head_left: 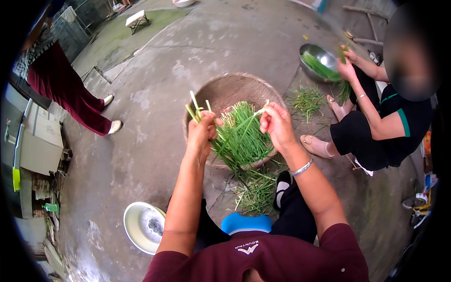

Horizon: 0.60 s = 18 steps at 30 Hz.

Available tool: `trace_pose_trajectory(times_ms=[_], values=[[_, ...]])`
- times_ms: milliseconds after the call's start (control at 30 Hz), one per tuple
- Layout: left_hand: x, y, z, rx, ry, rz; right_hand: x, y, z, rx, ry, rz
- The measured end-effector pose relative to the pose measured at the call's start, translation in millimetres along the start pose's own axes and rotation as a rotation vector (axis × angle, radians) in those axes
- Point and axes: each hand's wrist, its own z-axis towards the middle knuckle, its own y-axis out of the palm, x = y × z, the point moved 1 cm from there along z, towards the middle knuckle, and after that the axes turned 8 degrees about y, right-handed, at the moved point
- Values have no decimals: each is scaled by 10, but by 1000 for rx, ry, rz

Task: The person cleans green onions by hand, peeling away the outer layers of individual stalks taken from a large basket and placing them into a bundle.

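A large woven basket [216,87] stands on the ground in front of me, with a heap of green garlic chives [246,136] in it, their pale root ends toward the far side. Over the basket's left part, my left hand [203,128] is closed round a few stalks, whose cut-looking ends stick up past the fingers. My right hand [277,123] is at the basket's right side, thumb and fingers pinched on the pale end of a chive. Green leaves trail from there toward the left hand. Loose trimmings [256,190] lie between the basket and my feet.
At the right a seated person [380,113] holds chives over a metal bowl [324,56], beside another scrap pile [307,102]. A pale basin [141,225] stands at my left. A person in dark red trousers [70,89] stands at the far left. A blue stool [246,222] is under me.
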Motion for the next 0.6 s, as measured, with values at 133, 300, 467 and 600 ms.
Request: trace_pose_trajectory(times_ms=[133,300,467,600], values=[[105,-38,-6,49,90,110,-155,-159,28,33,-53,71],[184,-38,-43,49,98,306,-291,-307,22,31,-67,136],[130,3,-48,33,129,424,-341,-371,14,-20,-83,166],[-77,212,-93,-127,83,453,-288,-264,-32,-77,-27,162]])
